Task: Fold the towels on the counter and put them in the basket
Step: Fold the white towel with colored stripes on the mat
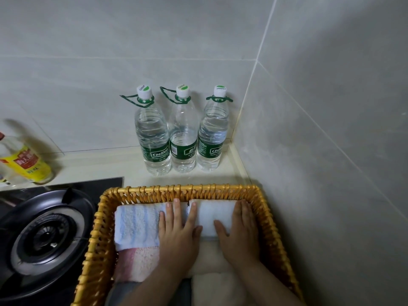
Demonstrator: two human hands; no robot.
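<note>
Left hand (pixel 176 235) and right hand (pixel 240 235), fingers straight, press flat a soft, light-looking white towel (pixel 212 215) in the basket (pixel 176 188), likely best gripped at its folded edge.

Folded towels (pixel 136 226), perhaps five, fill wicker basket (pixel 97 239).

Golden-yellow woven basket (pixel 181 188) holds a pale-blue-and-white striped towel (pixel 136 226), a plain white towel (pixel 214 215), a pink towel (pixel 136 263) and a cream towel (pixel 216 288). Behind the basket: clear bottles (pixel 183 127), green labels (pixel 183 151), white caps (pixel 182 91). Left of the basket: black burner (pixel 46 235).
</note>
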